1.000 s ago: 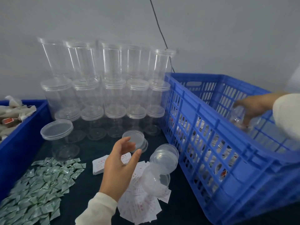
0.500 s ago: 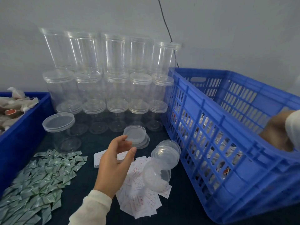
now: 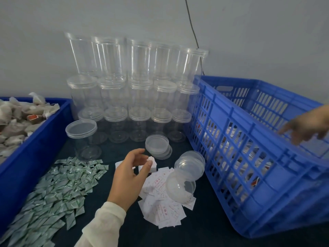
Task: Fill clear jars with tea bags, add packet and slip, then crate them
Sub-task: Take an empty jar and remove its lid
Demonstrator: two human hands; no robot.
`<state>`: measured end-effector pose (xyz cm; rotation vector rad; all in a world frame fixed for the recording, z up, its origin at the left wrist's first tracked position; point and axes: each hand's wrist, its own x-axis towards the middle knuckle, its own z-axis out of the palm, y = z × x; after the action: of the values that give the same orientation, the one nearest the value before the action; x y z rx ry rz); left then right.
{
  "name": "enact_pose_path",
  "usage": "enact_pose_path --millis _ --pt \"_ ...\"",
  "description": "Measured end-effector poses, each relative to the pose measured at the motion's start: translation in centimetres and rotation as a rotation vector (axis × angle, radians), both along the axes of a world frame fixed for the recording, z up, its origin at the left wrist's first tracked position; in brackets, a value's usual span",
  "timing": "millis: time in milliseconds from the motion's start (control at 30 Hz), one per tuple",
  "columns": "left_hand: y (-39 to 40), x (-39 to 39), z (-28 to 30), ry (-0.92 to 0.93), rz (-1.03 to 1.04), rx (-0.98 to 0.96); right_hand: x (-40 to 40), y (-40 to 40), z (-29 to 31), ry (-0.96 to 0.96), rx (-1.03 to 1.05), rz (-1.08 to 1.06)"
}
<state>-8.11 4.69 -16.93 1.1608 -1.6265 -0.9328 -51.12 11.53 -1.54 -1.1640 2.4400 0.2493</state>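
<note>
A dark table top (image 3: 204,227) is seen from above, with a wall of stacked clear plastic jars with lids (image 3: 135,90) at twelve o'clock. The left hand (image 3: 130,179), in a cream sleeve (image 3: 101,227), is held at the centre over a scatter of small white printed paper slips (image 3: 165,211); its fingers are loosely curved and spread, thumb apart, and nothing is pinched. Just at one o'clock of this hand, two loose clear round lids (image 3: 157,147) are stacked, and at three o'clock an open clear jar lying on its side (image 3: 185,177) rests on the slips. A pile of small green-and-white foil packets (image 3: 53,191) lies at eight o'clock, a lidded single clear jar (image 3: 83,139) at ten o'clock, and a solid blue bin of tea bags (image 3: 26,122) at nine o'clock. The right hand (image 3: 306,125), blurred, is held at three o'clock over the rim of a tall blue slatted plastic crate (image 3: 249,157), fingers spread downward and empty; filled jars are glimpsed through the slats.
</note>
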Motion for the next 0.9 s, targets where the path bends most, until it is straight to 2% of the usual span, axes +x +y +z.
enact_pose_path --millis 67,133,233,300,433,600,900 --pt "0.2 0.3 -0.1 -0.014 -0.01 -0.005 0.2 -0.2 3.3 0.041 -0.156 0.13" --pt "0.5 0.7 -0.2 -0.032 -0.024 -0.01 0.7 -1.1 6.7 0.06 -0.371 0.152" --pt "0.8 1.5 -0.4 -0.05 -0.032 -0.009 4.0 -1.5 9.6 0.238 -0.626 0.211" --pt "1.1 2.1 -0.5 -0.057 -0.028 -0.014 7.6 -0.6 10.7 0.288 -0.759 0.268" --pt "1.5 3.5 -0.3 -0.066 -0.016 -0.035 17.7 1.8 9.1 0.179 -0.914 0.371" --pt "1.7 6.3 0.1 -0.112 0.029 -0.057 27.0 -1.1 3.1 -0.1 -0.937 0.552" --pt "-0.3 9.7 0.6 -0.131 0.158 -0.031 35.9 -14.4 -7.1 -0.393 -0.777 0.606"
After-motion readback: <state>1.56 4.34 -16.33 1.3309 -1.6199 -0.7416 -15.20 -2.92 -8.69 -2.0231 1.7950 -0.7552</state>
